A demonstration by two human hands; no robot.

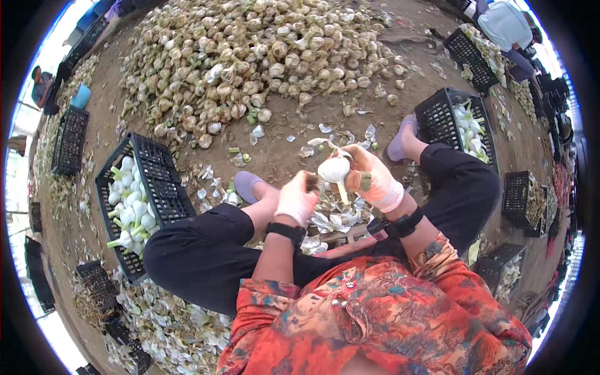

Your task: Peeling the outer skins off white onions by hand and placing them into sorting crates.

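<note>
A white garlic bulb (334, 169), its short green-white stem pointing down, is in my right hand (373, 178), with loose papery skin hanging at its top. My left hand (298, 197), in a pale glove, is just left of the bulb with its fingers curled; whether it pinches something is hard to tell. Both hands are gloved, and a green-brown band wraps a finger or thumb of the right one. Below them, peeled garlic skins (338, 220) lie between my legs. Ahead is a large heap of unpeeled garlic bulbs (234, 56).
Black plastic crates of cleaned white garlic stand at my left (164, 180) and beyond my right foot (438, 119). Skins (173, 328) are piled behind my left knee. A person (506, 28) bends near a crate at upper right; another person (41, 86) is at far left.
</note>
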